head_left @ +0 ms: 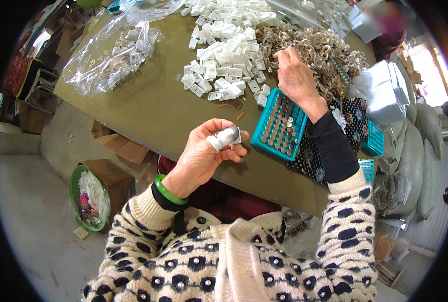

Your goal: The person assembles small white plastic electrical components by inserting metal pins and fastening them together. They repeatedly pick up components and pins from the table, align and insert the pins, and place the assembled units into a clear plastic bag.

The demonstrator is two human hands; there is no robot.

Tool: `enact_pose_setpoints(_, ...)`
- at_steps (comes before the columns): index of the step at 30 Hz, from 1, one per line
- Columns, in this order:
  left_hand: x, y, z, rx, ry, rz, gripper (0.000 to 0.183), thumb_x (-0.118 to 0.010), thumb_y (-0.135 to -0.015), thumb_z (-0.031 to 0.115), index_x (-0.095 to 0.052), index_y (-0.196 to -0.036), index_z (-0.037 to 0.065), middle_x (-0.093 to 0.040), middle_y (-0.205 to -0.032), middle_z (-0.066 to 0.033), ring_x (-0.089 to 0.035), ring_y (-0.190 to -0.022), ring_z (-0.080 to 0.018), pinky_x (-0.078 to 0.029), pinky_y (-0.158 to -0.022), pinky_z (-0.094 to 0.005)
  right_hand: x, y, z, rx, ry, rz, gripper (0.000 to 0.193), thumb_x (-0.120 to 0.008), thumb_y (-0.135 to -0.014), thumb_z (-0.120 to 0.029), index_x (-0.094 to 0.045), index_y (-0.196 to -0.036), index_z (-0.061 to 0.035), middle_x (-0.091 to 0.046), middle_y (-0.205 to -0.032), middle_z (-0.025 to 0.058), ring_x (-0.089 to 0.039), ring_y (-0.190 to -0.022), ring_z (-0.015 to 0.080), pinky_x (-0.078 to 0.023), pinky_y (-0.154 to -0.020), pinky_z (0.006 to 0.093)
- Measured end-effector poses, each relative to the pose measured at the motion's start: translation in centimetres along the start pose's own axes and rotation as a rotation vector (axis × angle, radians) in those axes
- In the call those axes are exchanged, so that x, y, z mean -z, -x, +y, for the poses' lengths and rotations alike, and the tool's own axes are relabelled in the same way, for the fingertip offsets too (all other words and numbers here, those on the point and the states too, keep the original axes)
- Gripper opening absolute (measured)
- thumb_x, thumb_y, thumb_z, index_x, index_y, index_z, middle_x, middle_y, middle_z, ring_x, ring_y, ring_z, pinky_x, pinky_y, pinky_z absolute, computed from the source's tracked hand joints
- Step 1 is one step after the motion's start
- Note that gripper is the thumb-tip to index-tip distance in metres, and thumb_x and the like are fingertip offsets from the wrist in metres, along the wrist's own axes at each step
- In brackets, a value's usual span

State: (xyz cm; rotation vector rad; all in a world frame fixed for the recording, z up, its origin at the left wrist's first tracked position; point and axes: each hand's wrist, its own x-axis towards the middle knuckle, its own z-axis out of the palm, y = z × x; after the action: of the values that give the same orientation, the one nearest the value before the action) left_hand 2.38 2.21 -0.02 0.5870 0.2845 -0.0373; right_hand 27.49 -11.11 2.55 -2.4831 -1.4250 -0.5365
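My left hand [196, 153] is closed in front of my body, a green bangle on its wrist. It grips a small white plastic piece [239, 136], mostly hidden by a thumb with a white wrapping and a darkened tip. My right hand [298, 78] reaches forward, its fingers curled together at the edge of a heap of brownish ring-shaped pieces [317, 53]. What those fingers hold, if anything, cannot be made out. Below that wrist, a teal tray [256, 141] holds rows of small round brownish pieces, a few of them shiny. Loose white plastic pieces [229, 63] are heaped left of it.
A clear plastic bag [110, 58] with pieces inside lies at the table's far left. Small orange bits [240, 116] lie near the tray. Dark patterned cloth [309, 161], white boxes [385, 93] and another teal basket [374, 138] are at right. On the floor stands a green basin [73, 189].
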Motion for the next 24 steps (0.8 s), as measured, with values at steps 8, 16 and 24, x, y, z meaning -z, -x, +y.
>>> enact_pose_setpoints(8,0.8,-0.1,-0.7,-0.010,-0.043,-0.035,0.019,-0.060,-0.097,0.009,-0.062,-0.116,0.004,-0.069,-0.107,-0.0186,-0.070,-0.075,-0.0190,-0.059,-0.061,-0.0286,2.1,-2.3,2.0,-0.169,-0.348,0.011,0.015,-0.063,-0.092,-0.016,-0.065,-0.087,-0.0022,-0.068,-0.082,0.0125,-0.066,-0.065,0.0243,-0.055,-0.063,0.0372)
enact_pose_setpoints(16,0.9,0.2,-0.7,-0.013,-0.026,-0.097,0.021,-0.059,-0.099,0.013,-0.061,-0.117,0.003,-0.069,-0.103,-0.0159,-0.070,-0.077,-0.0187,-0.058,-0.062,-0.0279,3.1,-1.8,0.0,-0.776,-1.057,0.045,0.011,-0.069,-0.089,-0.012,-0.065,-0.085,-0.0023,-0.067,-0.072,0.0053,-0.064,-0.059,0.0108,-0.047,-0.050,0.0216)
enact_pose_setpoints(24,-0.1,-0.1,0.6,-0.093,0.104,-0.116,0.033,-0.062,-0.098,0.019,-0.056,-0.124,0.002,-0.064,-0.104,-0.0102,-0.068,-0.090,-0.0200,-0.059,-0.068,-0.0316,4.5,1.1,-9.8,-0.711,-1.419,0.218,0.011,-0.068,-0.092,-0.005,-0.059,-0.086,0.0004,-0.065,-0.075,0.0067,-0.061,-0.060,0.0113,-0.053,-0.057,0.0251)
